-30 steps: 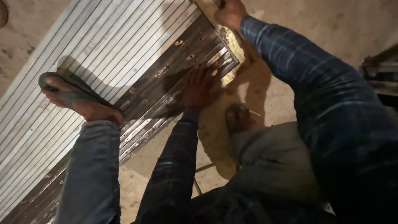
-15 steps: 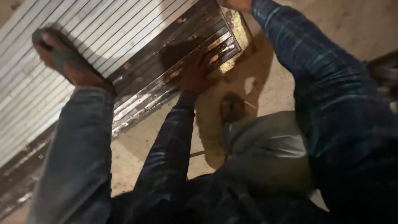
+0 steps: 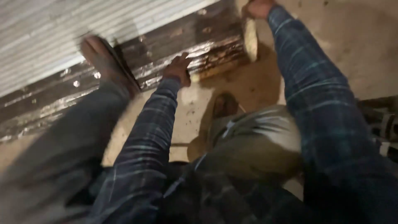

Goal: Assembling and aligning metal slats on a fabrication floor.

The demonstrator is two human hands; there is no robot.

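A ribbed grey metal shutter [image 3: 74, 29] lies on the sandy floor, with a dark, scuffed bottom rail [image 3: 215, 45] along its near edge. My left hand [image 3: 178, 68] is on that rail, fingers curled over its lower edge. My right hand [image 3: 258, 8], half cut off by the frame's top, is closed at the top of the pale end strip [image 3: 250, 39] at the shutter's corner. Both arms are in dark plaid sleeves. The picture is blurred.
My left foot in a sandal [image 3: 105, 62] stands on the shutter's rail. My right foot [image 3: 226, 105] is on the sandy floor [image 3: 257, 83] below the rail. A dark striped object [image 3: 383, 120] lies at the right edge.
The view has swung, so the shutter now runs more level across the top. Both hands stay on the rail and the end strip, and the left foot stays on the shutter.
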